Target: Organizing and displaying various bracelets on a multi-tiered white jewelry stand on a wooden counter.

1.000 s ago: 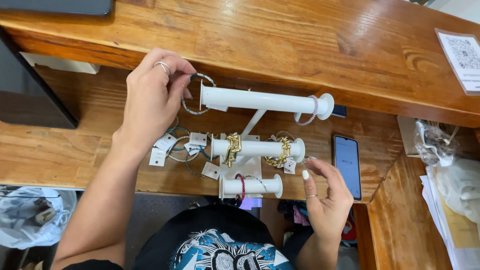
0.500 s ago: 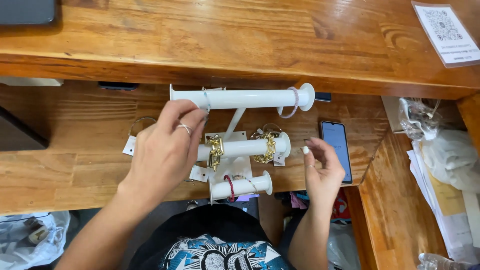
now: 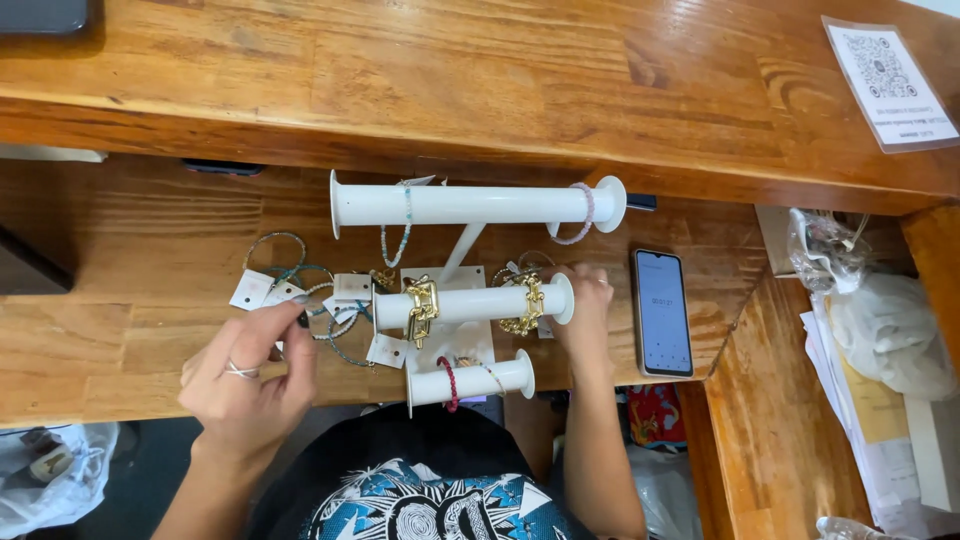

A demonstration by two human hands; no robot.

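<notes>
A white three-bar bracelet stand (image 3: 470,204) rests on the lower wooden desk. Beaded bracelets hang on its top bar, two gold chain bracelets (image 3: 422,306) on the middle bar, and a red one (image 3: 448,384) on the bottom bar. My left hand (image 3: 250,378), with a ring on one finger, pinches a thin bracelet at the edge of a pile of tagged bracelets (image 3: 300,285) left of the stand. My right hand (image 3: 583,312) grips the stand at the right end of the middle bar, its fingertips hidden behind the bar.
A phone (image 3: 662,312) with a lit screen lies right of the stand. A crumpled plastic bag (image 3: 825,250) and papers (image 3: 880,400) sit at the far right. A raised wooden counter (image 3: 450,70) runs along the back and carries a printed card (image 3: 885,85).
My left hand has come down from the top bar to the bracelet pile on the left. My right hand has moved up from below the stand to its middle bar.
</notes>
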